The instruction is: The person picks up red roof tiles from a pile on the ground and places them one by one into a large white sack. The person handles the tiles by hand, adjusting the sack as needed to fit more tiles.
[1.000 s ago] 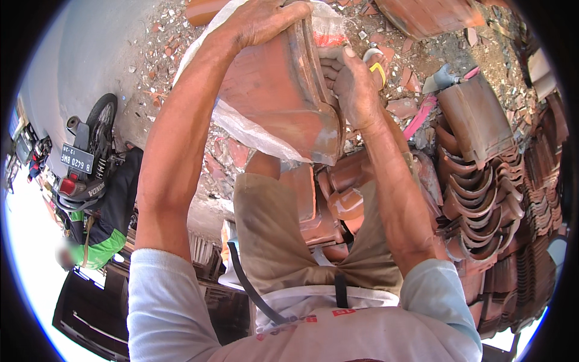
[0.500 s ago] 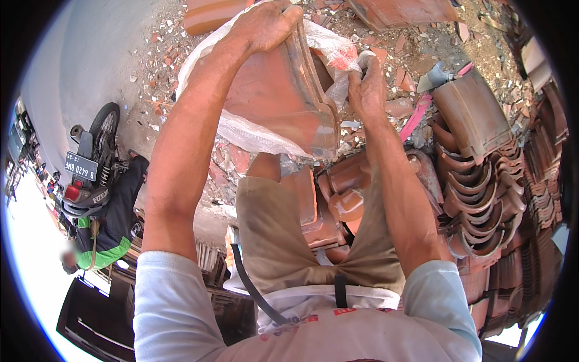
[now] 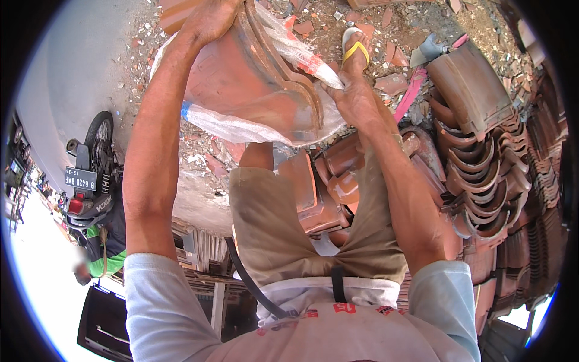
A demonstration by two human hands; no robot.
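Observation:
A large reddish-brown clay roof tile (image 3: 241,84) is tilted in front of me, partly inside a white woven plastic sack (image 3: 241,125). My left hand (image 3: 211,21), cut off by the upper edge of the view, is closed on the tile's far edge; its fingertips are hidden. A bunched, red-printed part of the sack's rim runs to my right hand (image 3: 354,99), which pinches it closed beside the tile's ridged side. The sack's lower lip wraps under the near side of the tile.
Stacked curved tiles (image 3: 473,175) stand to my right. More tiles (image 3: 307,187) lie between my legs. Broken shards (image 3: 392,84) and a pink strip (image 3: 411,93) litter the ground. My foot in a yellow-strapped flip-flop (image 3: 356,51) is ahead. A motorcycle (image 3: 87,175) and a person (image 3: 108,250) are at left.
Both hands have shifted left in the view, the tile and sack with them. The right hand has drawn the sack's rim lower, nearer the tile's corner. My sandaled foot now shows.

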